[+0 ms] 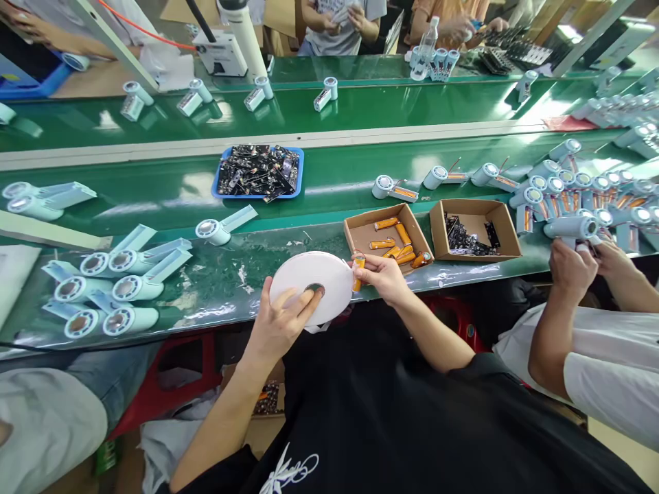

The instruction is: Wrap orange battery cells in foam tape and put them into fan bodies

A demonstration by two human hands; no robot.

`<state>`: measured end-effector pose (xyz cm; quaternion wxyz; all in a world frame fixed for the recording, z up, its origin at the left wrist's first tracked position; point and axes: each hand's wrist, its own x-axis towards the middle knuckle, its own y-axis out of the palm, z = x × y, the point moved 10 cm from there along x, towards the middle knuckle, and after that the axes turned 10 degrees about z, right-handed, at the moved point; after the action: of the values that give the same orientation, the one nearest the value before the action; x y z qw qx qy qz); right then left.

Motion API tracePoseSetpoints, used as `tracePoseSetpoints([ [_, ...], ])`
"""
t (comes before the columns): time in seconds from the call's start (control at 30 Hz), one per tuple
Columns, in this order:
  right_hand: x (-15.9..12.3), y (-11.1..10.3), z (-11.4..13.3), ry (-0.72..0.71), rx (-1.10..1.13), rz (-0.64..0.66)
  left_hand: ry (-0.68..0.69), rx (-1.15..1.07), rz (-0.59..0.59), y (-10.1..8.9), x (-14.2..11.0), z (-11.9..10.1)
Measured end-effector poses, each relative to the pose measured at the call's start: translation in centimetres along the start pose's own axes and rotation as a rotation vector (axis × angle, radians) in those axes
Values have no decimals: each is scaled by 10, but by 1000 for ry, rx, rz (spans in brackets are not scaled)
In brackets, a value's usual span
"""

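My left hand point(281, 322) grips a large white roll of tape point(314, 285), with fingers hooked into its centre hole, at the near edge of the green bench point(221, 274). My right hand point(378, 274) pinches a small orange cylindrical battery cell point(358, 266) right against the roll's edge. Just beyond my right hand stands an open cardboard box point(360, 233) with several more orange cells in it.
A second cardboard box point(507, 233) holds small black circuit boards. A blue tray point(219, 182) of black boards sits on the belt. Pale blue handheld fan bodies point(121, 288) lie at left and many at right point(592, 192). A co-worker's hands point(576, 264) work at right; other people stand across the line.
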<state>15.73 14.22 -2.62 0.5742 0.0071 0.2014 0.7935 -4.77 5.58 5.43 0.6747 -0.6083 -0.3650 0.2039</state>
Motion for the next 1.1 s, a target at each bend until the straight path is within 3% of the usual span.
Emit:
tracePoseSetpoints([
  [0.07, -6, -5, -3, -39, 48, -80, -7, 1, -18, -2, 2, 2],
  [0.1, -7, -3, -2, -27, 30, -44, 3, -19, -9, -3, 3, 3],
  [0.23, -10, 10, 12, 118, -218, 315, 103, -134, 98, -2, 12, 3],
  [0.37, -5, 5, 31, 176, -428, 431, 194, -124, 114, -10, 18, 0],
  [0.47, 4, 2, 30, 108, -181, 236, 124, -36, 45, -16, 21, -1],
  [0.57, -4, -2, 20, -135, 228, -150, -76, 72, -79, -22, 24, -1],
  [0.63, -17, 1, 14, -295, 392, -326, -190, 102, -155, -22, 23, -8],
  [0.7, -23, 4, 20, -373, 424, -379, -275, 93, -209, -20, 18, -19],
  [0.77, -19, -8, 45, -396, 383, -353, -265, 35, -208, -11, 11, -35],
  [0.87, -13, -58, 105, -523, 354, -378, -117, -100, -116, 12, 0, -53],
  [0.9, -15, -78, 123, -601, 358, -421, -113, -125, -83, 19, -5, -47],
  [0.97, -23, -102, 144, -708, 301, -485, -190, -152, 6, 36, -11, -13],
  [1.03, -27, -101, 138, -683, 199, -455, -239, -217, 180, 56, -12, 32],
  [1.1, -34, -89, 118, -627, 118, -407, -225, -354, 402, 73, -10, 72],
])
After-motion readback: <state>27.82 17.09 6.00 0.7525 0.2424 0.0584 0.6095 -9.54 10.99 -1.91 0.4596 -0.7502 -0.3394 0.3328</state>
